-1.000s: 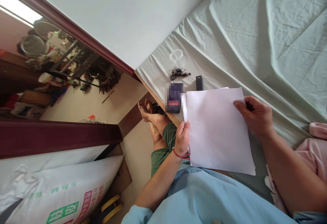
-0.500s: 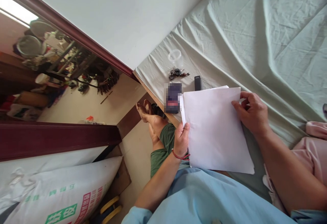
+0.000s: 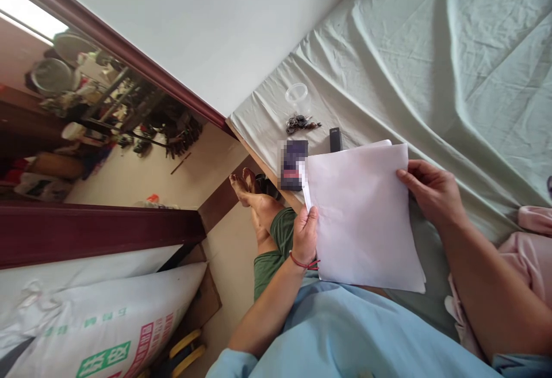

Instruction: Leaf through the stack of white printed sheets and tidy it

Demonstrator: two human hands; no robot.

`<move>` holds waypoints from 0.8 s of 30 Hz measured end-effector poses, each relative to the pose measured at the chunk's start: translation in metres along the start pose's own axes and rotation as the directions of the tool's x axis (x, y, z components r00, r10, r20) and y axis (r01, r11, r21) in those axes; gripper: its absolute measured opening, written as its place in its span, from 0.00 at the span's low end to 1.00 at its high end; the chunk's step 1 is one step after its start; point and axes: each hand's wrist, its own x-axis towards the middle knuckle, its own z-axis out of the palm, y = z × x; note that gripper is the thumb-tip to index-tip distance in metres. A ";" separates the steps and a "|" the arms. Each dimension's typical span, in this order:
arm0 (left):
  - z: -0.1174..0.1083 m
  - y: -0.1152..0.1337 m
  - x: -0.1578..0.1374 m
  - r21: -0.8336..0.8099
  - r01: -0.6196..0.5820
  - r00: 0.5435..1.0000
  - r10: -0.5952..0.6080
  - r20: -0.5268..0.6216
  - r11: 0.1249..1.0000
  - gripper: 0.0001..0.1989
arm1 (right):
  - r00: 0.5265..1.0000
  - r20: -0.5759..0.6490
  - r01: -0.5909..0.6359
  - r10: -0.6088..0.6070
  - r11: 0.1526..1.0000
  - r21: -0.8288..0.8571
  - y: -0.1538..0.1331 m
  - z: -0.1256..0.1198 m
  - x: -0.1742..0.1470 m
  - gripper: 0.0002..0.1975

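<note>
White paper sheets [image 3: 362,217], a thin stack, are being held over the person's lap, just above the edge of a bed covered in a pale green sheet [image 3: 431,67]. The left hand [image 3: 305,237] is gripping the stack's near left edge, fingers curled shut around it, a red cord lying round the wrist. The right hand [image 3: 433,191] is pinching the far right edge, thumb on top and fingers tucked behind the paper. The stack's top left corner is overlapping a dark phone [image 3: 294,165] lying on the bed, and a small black rectangular object [image 3: 335,139] is sitting just beyond the paper's top edge. Farther off, near the bed's corner, a bunch of keys [image 3: 302,123] is lying beside a clear plastic cup [image 3: 297,95]. To the right of the hands the bed is stretching away wrinkled and bare, giving plenty of open room. To the left, the bed's wooden edge is dropping to the floor, where the person's bare feet [image 3: 245,185] are resting; a printed sack [image 3: 103,320] is lying lower left.

Compared with half a second ago, the right hand is sitting slightly lower along the paper's right edge, with its fingers flatter, and the stack's top edge is lifting a little higher, covering more of the black object. The left hand is keeping its grip in nearly the same place.
</note>
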 end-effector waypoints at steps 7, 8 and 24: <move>0.000 0.003 0.001 -0.033 -0.024 0.998 0.026 0.063 0.999 0.21 | 0.962 -0.120 0.201 -0.246 0.934 -0.297 -0.005 0.005 -0.001 0.06; 0.001 0.004 0.001 -0.036 -0.025 0.998 0.027 0.061 0.999 0.21 | 0.956 -0.122 0.219 -0.266 0.927 -0.304 -0.006 0.005 -0.002 0.06; 0.001 0.007 0.002 -0.099 0.019 0.999 -0.015 0.036 0.995 0.21 | 0.991 -0.018 0.116 -0.131 0.926 -0.360 -0.004 0.002 -0.002 0.14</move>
